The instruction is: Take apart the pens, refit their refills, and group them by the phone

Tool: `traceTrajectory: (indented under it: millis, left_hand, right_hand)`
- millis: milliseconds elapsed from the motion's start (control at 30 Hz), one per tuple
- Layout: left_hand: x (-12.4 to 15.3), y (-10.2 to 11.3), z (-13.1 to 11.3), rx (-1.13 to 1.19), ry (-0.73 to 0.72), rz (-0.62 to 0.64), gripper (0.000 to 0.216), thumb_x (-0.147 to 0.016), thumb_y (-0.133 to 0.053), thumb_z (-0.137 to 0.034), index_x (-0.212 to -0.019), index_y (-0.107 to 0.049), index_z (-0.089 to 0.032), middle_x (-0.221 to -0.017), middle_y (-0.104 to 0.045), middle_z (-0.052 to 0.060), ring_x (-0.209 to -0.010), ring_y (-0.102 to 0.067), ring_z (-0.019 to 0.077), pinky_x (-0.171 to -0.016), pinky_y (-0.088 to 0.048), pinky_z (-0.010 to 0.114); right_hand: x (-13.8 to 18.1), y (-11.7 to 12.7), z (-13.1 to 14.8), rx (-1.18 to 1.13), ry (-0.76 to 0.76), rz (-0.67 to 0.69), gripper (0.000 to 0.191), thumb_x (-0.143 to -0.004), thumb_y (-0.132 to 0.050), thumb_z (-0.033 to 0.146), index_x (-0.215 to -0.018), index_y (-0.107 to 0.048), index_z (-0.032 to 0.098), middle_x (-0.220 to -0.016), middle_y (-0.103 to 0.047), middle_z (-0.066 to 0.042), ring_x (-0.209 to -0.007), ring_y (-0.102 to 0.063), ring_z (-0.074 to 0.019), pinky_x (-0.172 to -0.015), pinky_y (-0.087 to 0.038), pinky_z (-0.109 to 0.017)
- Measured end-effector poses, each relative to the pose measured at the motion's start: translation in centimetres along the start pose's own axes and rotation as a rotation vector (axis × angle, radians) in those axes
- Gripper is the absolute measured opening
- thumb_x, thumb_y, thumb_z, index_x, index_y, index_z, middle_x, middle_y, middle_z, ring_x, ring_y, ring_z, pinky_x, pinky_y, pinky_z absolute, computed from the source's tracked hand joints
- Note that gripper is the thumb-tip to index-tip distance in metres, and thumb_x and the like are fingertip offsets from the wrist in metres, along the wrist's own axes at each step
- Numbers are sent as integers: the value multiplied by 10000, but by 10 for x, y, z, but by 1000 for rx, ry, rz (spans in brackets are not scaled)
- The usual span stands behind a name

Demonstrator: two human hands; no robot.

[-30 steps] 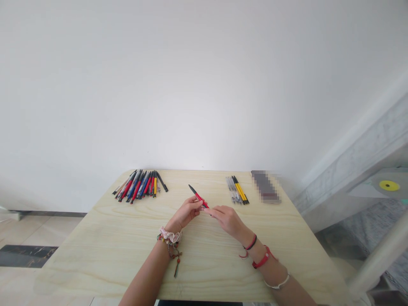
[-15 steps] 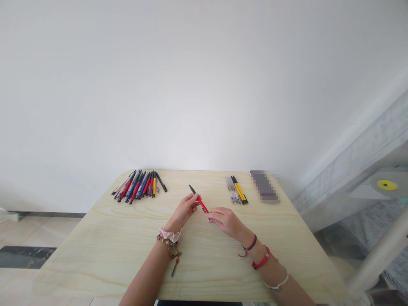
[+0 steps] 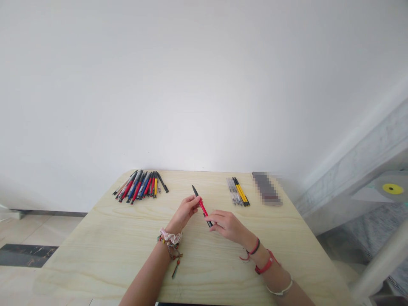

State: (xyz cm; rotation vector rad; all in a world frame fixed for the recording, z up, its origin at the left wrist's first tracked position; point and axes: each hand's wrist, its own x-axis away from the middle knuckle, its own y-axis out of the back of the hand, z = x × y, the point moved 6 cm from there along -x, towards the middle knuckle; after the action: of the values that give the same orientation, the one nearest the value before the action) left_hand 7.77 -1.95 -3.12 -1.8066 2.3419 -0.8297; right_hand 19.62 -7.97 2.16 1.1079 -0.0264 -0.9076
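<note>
A red pen with black ends (image 3: 202, 207) is held above the middle of a light wooden table (image 3: 105, 250). My left hand (image 3: 185, 212) pinches the pen's upper part between thumb and fingers. My right hand (image 3: 227, 225) is closed on the pen's lower black end. The pen's black tip points away from me, up and to the left. Both wrists wear bracelets.
A fan of several red, blue, black and yellow pens (image 3: 140, 185) lies at the table's far left. A small bundle of clear and yellow pens (image 3: 238, 191) lies at the far right, beside a blurred dark flat object (image 3: 267, 188). A white wall stands behind the table.
The pen has turned more upright between my hands. My right hand has slid down and back toward me along the pen, to its lower end. My left hand has stayed in place.
</note>
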Motion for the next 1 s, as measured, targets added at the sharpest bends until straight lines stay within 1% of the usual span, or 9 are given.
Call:
traceTrajectory:
  millis: [233,467,700,833,1000]
  left_hand:
    - [-1,-1,2,-2,-2,-1,266,-589,-666,-333,-683,-536,-121,-634,-514,-24,-535,-458,31,-452,-281,146]
    - [1,-8,5,-42,-1,49,279,-606,-646,-355,-670,-520,-115,-602,-492,-26,-519,-437,37,-456,-282,157]
    - [0,-4,2,-114,-23,24,274,-620,-630,-358,-654,-511,-113,-596,-465,-30,-519,-409,33,-459,-275,155]
    - [0,-2,2,-110,-30,2,283,-609,-634,-361,-671,-508,-116,-612,-464,-29,-532,-418,37,-458,-270,153]
    - [-2,-5,6,-128,-23,24,297,-608,-627,-382,-655,-498,-119,-592,-457,-33,-509,-395,35,-450,-259,158]
  right_hand:
    - [0,-2,1,6,0,31,278,-791,-476,279,-1034,-529,156,-810,-586,-56,-683,-533,-123,-636,-441,-229]
    - [2,-3,-5,24,-16,-44,211,-808,-448,240,-972,-559,165,-753,-597,-45,-654,-532,-121,-620,-433,-234]
    - [0,-1,-3,10,-36,49,265,-780,-490,302,-997,-546,159,-776,-583,-44,-677,-520,-121,-642,-432,-233]
    - [-1,-1,-3,20,-39,52,268,-789,-477,288,-1012,-540,152,-815,-588,-53,-682,-522,-118,-650,-434,-232]
    - [1,-5,-5,44,-17,31,242,-784,-487,282,-979,-564,161,-803,-602,-51,-692,-533,-121,-640,-437,-230]
